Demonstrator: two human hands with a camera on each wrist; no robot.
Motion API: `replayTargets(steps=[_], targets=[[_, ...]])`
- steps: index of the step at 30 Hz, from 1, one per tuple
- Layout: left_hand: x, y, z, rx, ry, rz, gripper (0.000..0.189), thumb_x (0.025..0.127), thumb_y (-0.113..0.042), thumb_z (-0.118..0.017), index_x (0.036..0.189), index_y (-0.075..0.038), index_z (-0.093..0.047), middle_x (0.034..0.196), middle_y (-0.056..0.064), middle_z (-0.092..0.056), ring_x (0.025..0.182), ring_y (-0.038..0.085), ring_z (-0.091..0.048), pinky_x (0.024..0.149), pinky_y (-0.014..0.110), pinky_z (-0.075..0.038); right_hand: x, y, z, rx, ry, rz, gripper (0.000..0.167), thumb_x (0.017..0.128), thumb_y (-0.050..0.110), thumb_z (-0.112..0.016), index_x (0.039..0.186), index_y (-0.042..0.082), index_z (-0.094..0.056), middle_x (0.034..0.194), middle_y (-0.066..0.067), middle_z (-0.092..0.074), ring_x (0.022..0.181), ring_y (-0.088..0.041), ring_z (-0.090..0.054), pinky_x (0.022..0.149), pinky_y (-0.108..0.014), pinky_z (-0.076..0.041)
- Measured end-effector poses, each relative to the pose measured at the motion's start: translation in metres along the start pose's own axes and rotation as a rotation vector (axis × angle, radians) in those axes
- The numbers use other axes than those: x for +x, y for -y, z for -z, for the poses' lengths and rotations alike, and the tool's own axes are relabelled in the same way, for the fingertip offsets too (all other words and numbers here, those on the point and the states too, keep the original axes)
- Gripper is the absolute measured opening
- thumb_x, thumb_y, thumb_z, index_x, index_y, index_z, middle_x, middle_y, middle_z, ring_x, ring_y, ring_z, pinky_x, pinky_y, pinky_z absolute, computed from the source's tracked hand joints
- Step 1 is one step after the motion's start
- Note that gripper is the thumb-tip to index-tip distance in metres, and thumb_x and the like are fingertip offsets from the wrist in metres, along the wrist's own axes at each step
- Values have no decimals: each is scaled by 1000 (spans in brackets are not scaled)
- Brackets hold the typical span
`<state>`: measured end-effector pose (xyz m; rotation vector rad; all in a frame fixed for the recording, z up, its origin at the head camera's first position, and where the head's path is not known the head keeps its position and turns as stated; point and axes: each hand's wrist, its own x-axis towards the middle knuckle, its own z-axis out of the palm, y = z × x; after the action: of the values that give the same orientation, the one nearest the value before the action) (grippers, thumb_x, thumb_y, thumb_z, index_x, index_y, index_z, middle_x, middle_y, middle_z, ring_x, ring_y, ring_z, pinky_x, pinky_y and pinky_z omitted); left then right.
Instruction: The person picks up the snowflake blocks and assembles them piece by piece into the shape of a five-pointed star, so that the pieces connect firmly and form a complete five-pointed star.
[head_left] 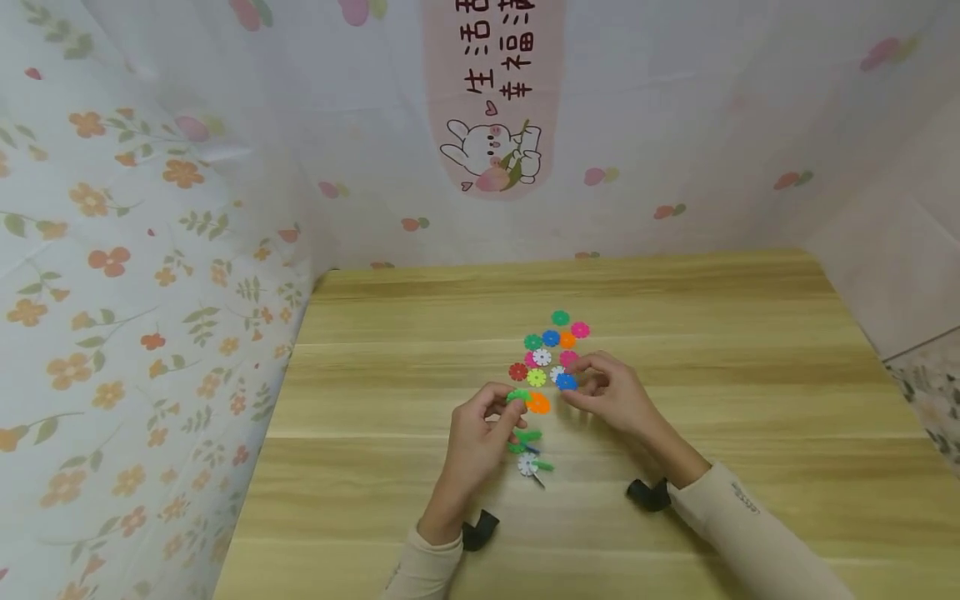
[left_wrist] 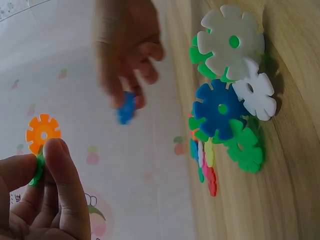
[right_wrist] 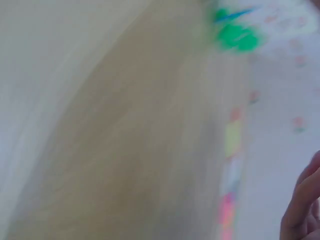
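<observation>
My left hand (head_left: 480,433) pinches a green notched plastic disc (left_wrist: 39,171) between thumb and fingers. Slotted into its edge, an orange disc (head_left: 538,403) stands up beyond the fingertips. A blue notched disc (head_left: 566,382) is between the thumb and fingers of my right hand (head_left: 618,398), a short way to the right of the orange one. The left wrist view shows this blue disc blurred below the right fingers (left_wrist: 139,92). Only some fingers of the right hand show at the lower right of the right wrist view.
Loose discs in several colours, among them a red disc (head_left: 518,372) and a yellow disc (head_left: 536,377), lie beyond the hands on the wooden table (head_left: 375,358). Nearer me are joined pieces with a white disc (head_left: 527,465) and a dark blue disc (left_wrist: 215,107). A patterned cloth (head_left: 660,125) hangs behind.
</observation>
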<state>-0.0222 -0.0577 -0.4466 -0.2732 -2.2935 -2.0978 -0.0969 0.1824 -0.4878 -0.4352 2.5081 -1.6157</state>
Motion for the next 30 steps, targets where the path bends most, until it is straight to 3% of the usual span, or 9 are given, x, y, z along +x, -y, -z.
replayTargets(steps=[3,9,15,22,30], targets=[[0,-2,-1,13,15,-24,15,99,-20,-65,106,-7,-67,90,2,-69,71,26,-68,55,35,-59,-9,21,5,40,40,88,31,81,19,-86,108,17,-69,114,-1,-61,69,-19,-62,55,-27,-51],[2,-8,-3,54,63,-47,12,98,-19,-66,105,-10,-69,90,-1,-69,71,17,-67,55,37,-59,-20,54,8,22,90,207,34,79,17,-87,106,23,-68,109,5,-61,64,-14,-60,48,-28,-49],[2,-9,-5,114,86,-74,10,97,-17,-67,105,-12,-70,87,-5,-68,72,15,-66,54,34,-58,-26,65,8,-11,125,237,34,78,18,-88,104,24,-67,103,6,-61,63,-11,-58,45,-30,-50],[1,-12,-3,228,111,-95,11,97,-16,-67,105,-10,-70,90,1,-68,75,20,-66,58,27,-58,-26,69,10,-46,157,277,33,77,17,-89,102,23,-68,100,6,-61,63,-9,-58,45,-28,-50],[-1,-17,-3,248,101,-159,10,97,-15,-67,103,-8,-70,89,-1,-67,67,19,-65,56,25,-56,-27,70,12,23,162,240,32,77,16,-88,104,19,-71,87,4,-60,67,-13,-57,43,-26,-45]])
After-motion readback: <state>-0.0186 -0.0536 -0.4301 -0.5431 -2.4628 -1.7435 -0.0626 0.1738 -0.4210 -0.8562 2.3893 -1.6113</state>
